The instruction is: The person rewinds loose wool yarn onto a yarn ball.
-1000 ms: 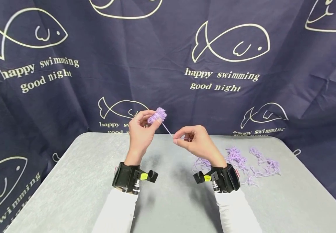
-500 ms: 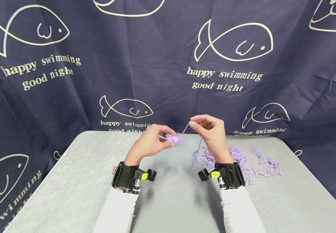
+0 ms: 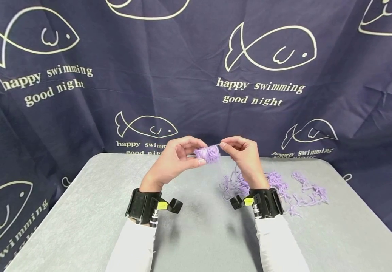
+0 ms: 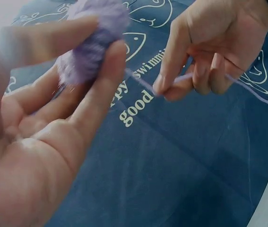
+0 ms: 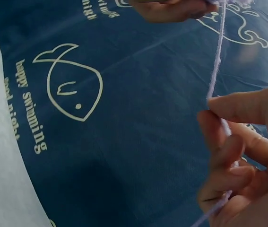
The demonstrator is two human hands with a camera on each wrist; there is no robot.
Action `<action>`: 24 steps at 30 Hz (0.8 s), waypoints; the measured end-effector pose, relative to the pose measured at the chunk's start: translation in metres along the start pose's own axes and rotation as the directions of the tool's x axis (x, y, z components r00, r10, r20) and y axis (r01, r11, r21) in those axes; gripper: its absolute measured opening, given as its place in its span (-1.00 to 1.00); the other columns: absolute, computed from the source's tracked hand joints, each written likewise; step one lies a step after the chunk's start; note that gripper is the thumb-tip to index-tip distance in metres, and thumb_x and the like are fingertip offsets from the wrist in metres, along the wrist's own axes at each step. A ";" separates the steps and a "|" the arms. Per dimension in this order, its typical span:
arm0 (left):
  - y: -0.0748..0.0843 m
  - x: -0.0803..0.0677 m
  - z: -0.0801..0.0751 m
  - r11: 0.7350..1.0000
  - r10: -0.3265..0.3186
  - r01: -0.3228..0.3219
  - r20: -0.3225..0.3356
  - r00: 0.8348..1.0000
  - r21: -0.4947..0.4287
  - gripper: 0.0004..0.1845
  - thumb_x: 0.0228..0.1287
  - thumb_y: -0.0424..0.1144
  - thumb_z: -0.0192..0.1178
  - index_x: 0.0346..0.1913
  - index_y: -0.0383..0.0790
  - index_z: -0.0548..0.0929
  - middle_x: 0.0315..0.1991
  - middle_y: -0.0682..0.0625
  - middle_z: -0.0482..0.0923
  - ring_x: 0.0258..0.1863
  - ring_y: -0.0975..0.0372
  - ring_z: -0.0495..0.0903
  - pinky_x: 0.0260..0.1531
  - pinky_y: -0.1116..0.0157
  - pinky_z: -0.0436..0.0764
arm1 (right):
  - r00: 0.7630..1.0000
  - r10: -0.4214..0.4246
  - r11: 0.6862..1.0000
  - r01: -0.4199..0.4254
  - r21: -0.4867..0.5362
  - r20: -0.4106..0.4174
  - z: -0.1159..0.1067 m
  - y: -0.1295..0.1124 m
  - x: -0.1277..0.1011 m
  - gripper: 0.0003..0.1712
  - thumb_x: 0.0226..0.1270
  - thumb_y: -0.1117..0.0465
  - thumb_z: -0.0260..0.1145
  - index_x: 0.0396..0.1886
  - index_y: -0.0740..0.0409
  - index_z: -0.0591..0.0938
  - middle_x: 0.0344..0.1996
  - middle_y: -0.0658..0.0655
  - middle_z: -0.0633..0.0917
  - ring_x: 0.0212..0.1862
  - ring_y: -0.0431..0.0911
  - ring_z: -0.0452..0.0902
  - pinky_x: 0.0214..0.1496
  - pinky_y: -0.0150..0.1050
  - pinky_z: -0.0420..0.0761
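A small wound ball of purple yarn (image 3: 208, 153) is held above the grey table (image 3: 80, 211), pinched between the thumb and fingers of my left hand (image 3: 177, 160). In the left wrist view the yarn ball (image 4: 89, 49) sits between thumb and forefinger. My right hand (image 3: 241, 153) pinches the yarn strand (image 4: 141, 81) just right of the ball; the strand (image 5: 216, 61) runs taut up to the ball and trails down from the hand to a loose yarn pile (image 3: 277, 187) on the table.
A dark blue cloth backdrop (image 3: 196, 75) with fish prints hangs behind the table and drapes round its far edge. The loose yarn spreads across the table's right rear part. Black wrist mounts (image 3: 141, 207) sit on both forearms.
The left hand with the ball dropped from high left toward the middle, then rose a little. The right hand swung up and came in close beside the ball, shortening the strand.
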State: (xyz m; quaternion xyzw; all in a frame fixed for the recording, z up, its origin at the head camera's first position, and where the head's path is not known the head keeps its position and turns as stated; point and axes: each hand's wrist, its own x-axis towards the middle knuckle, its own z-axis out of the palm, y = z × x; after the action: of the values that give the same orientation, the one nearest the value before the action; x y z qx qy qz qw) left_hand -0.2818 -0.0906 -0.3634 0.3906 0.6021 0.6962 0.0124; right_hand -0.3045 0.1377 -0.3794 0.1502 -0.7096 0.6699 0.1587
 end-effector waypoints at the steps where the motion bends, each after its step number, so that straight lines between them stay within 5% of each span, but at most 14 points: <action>1: 0.000 0.000 0.000 1.000 0.014 -0.014 -0.038 0.999 0.000 -0.59 0.15 -0.67 0.27 0.10 -0.60 0.52 -0.06 -0.06 0.66 -0.09 0.18 0.66 -0.10 0.30 0.69 | 1.000 0.002 1.000 -0.001 -0.029 0.022 0.000 0.000 0.000 -0.73 0.29 0.28 0.48 -0.14 0.41 0.72 -0.46 -0.09 0.72 -0.45 -0.27 0.47 -0.50 -0.44 0.37; 6: -0.001 0.004 0.002 0.996 0.049 -0.062 -0.182 0.982 -0.071 -0.53 0.21 -0.67 0.20 0.21 -0.64 0.46 0.01 -0.13 0.63 -0.08 0.16 0.66 -0.04 0.17 0.72 | 0.990 -0.025 0.993 0.041 -0.113 0.137 0.004 0.000 -0.002 -0.84 0.28 0.28 0.49 -0.22 0.30 0.77 -0.48 0.02 0.70 -0.51 -0.21 0.41 -0.50 -0.40 0.39; 9: -0.003 0.006 0.004 0.991 0.017 -0.053 -0.270 0.963 -0.126 -0.57 0.28 -0.67 0.15 0.22 -0.66 0.45 0.05 -0.23 0.59 -0.08 0.15 0.68 -0.01 0.13 0.71 | 0.978 -0.060 0.979 0.097 -0.182 0.202 0.008 0.000 -0.003 -0.91 0.27 0.30 0.49 -0.26 0.22 0.79 -0.50 0.06 0.69 -0.56 -0.20 0.39 -0.53 -0.38 0.38; 11: -0.004 0.008 0.006 0.990 -0.012 -0.038 -0.346 0.938 -0.137 -0.58 0.31 -0.66 0.13 0.22 -0.67 0.45 0.05 -0.26 0.58 -0.09 0.18 0.69 -0.02 0.16 0.71 | 0.964 -0.089 0.964 0.147 -0.222 0.250 0.012 -0.001 -0.004 -0.93 0.26 0.31 0.49 -0.27 0.21 0.80 -0.51 0.08 0.69 -0.57 -0.19 0.38 -0.54 -0.37 0.37; 15: -0.008 0.011 0.007 0.994 -0.046 -0.011 -0.502 0.864 -0.111 -0.61 0.30 -0.65 0.19 0.18 -0.66 0.49 -0.05 -0.22 0.60 -0.20 0.24 0.70 -0.10 0.25 0.73 | 0.935 -0.119 0.931 0.222 -0.288 0.335 0.019 -0.005 -0.008 -0.96 0.25 0.30 0.50 -0.30 0.14 0.81 -0.50 0.02 0.72 -0.59 -0.16 0.38 -0.55 -0.36 0.36; 19: -0.013 0.010 0.005 0.994 0.023 0.047 -0.604 0.797 0.101 -0.66 0.23 -0.58 0.31 0.08 -0.54 0.62 -0.14 -0.19 0.63 -0.30 0.29 0.63 -0.25 0.42 0.69 | 0.921 -0.141 0.912 0.263 -0.314 0.363 0.021 -0.009 -0.010 -0.94 0.22 0.30 0.51 -0.31 0.08 0.82 -0.47 -0.03 0.74 -0.57 -0.13 0.43 -0.55 -0.35 0.41; 22: -0.017 0.008 0.002 0.941 0.101 0.125 -0.612 0.784 0.315 -0.67 0.17 -0.51 0.38 0.02 -0.46 0.69 -0.17 -0.22 0.67 -0.33 0.23 0.59 -0.36 0.48 0.58 | 0.920 -0.168 0.914 0.280 -0.294 0.355 0.020 -0.012 -0.011 -0.93 0.22 0.31 0.51 -0.30 0.14 0.81 -0.46 -0.01 0.75 -0.57 -0.13 0.44 -0.54 -0.36 0.43; 24: -0.019 0.006 0.001 0.884 0.128 0.178 -0.590 0.797 0.432 -0.67 0.15 -0.48 0.40 0.01 -0.43 0.70 -0.19 -0.22 0.69 -0.33 0.17 0.61 -0.38 0.47 0.54 | 0.923 -0.182 0.923 0.280 -0.265 0.339 0.019 -0.013 -0.012 -0.93 0.22 0.32 0.51 -0.29 0.17 0.81 -0.50 0.02 0.73 -0.59 -0.15 0.41 -0.56 -0.36 0.40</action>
State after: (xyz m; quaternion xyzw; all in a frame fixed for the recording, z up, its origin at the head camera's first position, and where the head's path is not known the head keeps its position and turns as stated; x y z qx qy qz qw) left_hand -0.2944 -0.0819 -0.3760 0.1314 0.7287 0.6179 -0.2644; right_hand -0.2888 0.1181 -0.3734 0.3096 -0.7984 0.4953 0.1463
